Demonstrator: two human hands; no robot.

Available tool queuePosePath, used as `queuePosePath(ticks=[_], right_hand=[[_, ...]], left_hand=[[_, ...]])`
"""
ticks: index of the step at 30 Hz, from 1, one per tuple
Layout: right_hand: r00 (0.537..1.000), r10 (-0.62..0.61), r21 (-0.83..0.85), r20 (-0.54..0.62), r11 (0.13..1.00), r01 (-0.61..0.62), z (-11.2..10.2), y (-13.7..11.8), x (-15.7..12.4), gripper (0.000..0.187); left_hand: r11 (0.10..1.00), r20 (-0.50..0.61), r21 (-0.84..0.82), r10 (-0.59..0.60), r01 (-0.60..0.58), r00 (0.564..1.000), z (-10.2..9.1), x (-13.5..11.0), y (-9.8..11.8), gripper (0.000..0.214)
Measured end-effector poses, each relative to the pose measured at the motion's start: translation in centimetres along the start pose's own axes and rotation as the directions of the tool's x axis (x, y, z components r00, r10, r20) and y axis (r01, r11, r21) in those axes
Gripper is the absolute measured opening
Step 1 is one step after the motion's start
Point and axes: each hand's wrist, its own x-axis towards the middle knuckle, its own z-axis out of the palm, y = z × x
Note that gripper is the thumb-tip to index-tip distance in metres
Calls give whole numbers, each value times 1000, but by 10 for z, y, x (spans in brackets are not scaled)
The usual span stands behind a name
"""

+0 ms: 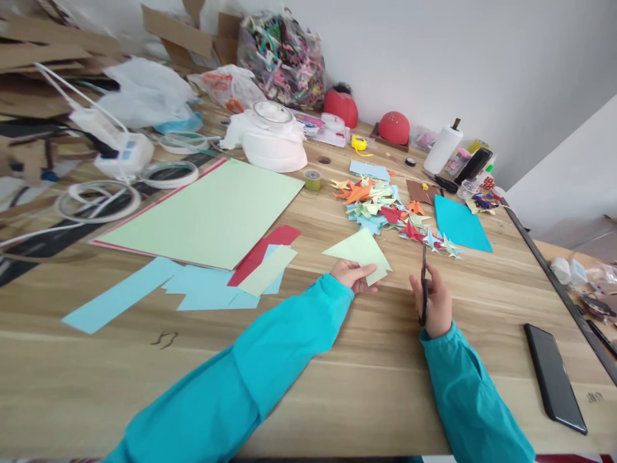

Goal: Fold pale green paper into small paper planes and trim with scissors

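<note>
Pinched between the thumb and fingers of my left hand (355,275) is a pale green piece of paper (359,247), folded to a pointed shape and held just above the table. My right hand (436,299) grips a pair of dark scissors (424,289), blades pointing away from me and apart from the paper. Beyond both hands lies a pile of folded paper figures (378,206) in orange, green, blue and red. Left of my left hand are a pale green strip (268,270), a red strip (284,239) and blue paper pieces (205,286).
Large pale green sheets (207,212) lie at the left, near cables and a power strip (124,156). A turquoise sheet (463,223) is at the right, and a black phone (555,378) near the front. Bags, a white roll (443,149) and red domes (394,127) line the back.
</note>
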Motion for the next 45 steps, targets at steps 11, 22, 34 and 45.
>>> queuePosePath(ticks=[11, 22, 34, 45], right_hand=[[979, 133, 393, 156, 901, -185, 11, -2, -4, 65], [952, 227, 542, 207, 783, -304, 9, -12, -6, 64], [942, 179, 545, 285, 778, -313, 14, -11, -9, 64], [932, 237, 574, 275, 737, -357, 13, -10, -9, 64]], left_hand=[[992, 98, 123, 18, -30, 995, -1, 1, -10, 15], [979, 187, 202, -15, -24, 982, 2, -4, -12, 30], [977, 206, 211, -50, 5, 977, 0, -1, -12, 26], [982, 188, 189, -47, 10, 981, 0, -2, -10, 32]])
